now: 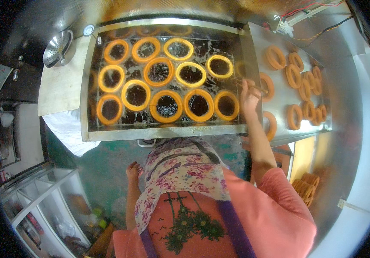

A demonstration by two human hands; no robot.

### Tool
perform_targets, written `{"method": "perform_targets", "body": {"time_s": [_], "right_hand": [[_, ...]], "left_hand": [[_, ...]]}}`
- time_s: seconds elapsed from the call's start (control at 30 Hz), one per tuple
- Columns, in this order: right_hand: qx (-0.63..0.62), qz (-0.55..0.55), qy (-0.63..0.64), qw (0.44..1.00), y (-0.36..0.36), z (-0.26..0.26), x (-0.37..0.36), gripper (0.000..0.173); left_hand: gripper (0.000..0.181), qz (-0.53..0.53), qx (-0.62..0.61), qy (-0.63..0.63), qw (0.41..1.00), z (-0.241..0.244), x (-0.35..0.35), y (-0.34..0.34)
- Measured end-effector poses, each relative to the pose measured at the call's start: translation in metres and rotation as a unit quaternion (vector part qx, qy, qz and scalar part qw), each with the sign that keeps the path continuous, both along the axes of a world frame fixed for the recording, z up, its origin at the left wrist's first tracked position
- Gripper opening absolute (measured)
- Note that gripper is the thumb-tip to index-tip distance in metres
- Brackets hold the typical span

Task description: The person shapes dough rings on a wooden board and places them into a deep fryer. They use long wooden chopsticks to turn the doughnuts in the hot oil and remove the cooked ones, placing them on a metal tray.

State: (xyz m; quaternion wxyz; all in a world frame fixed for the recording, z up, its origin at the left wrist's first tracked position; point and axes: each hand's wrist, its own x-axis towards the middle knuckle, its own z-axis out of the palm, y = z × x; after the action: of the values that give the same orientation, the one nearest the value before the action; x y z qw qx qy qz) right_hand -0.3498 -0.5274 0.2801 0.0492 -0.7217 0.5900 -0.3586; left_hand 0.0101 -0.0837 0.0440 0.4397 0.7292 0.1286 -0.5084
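Note:
Several dough rings (158,72) float in dark oil in a rectangular metal fryer (168,131). My right hand (250,93) is closed around a thin stick-like tool (258,87) above the fryer's right edge. The tool's tip reaches towards a pale yellow ring (219,66) near that side; whether they touch is unclear. Down beside my apron hangs my left hand (134,170), fingers curled, with no object visible in it. Browned rings (293,76) rest on the metal tray (281,106) to the right, some leaning on one another.
A perforated metal strainer (54,51) and a round dial thermometer (88,30) are at the fryer's upper left. White shelving (47,196) stands low on the left. Wires (314,38) hang at the upper right. More browned rings (305,188) are stacked below the tray.

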Motion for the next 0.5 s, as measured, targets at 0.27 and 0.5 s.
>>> {"method": "perform_targets", "body": {"time_s": [0.27,0.5], "right_hand": [[0.019,-0.021,-0.049,0.998,0.001,0.031,-0.002,0.025],[0.040,0.054,-0.139,0.988,-0.010,0.021,0.019,0.025]], "left_hand": [[0.035,-0.017,0.017,-0.001,1.000,-0.004,-0.005,0.014],[0.035,-0.009,0.021,0.013,1.000,-0.016,-0.009,0.021]]}}
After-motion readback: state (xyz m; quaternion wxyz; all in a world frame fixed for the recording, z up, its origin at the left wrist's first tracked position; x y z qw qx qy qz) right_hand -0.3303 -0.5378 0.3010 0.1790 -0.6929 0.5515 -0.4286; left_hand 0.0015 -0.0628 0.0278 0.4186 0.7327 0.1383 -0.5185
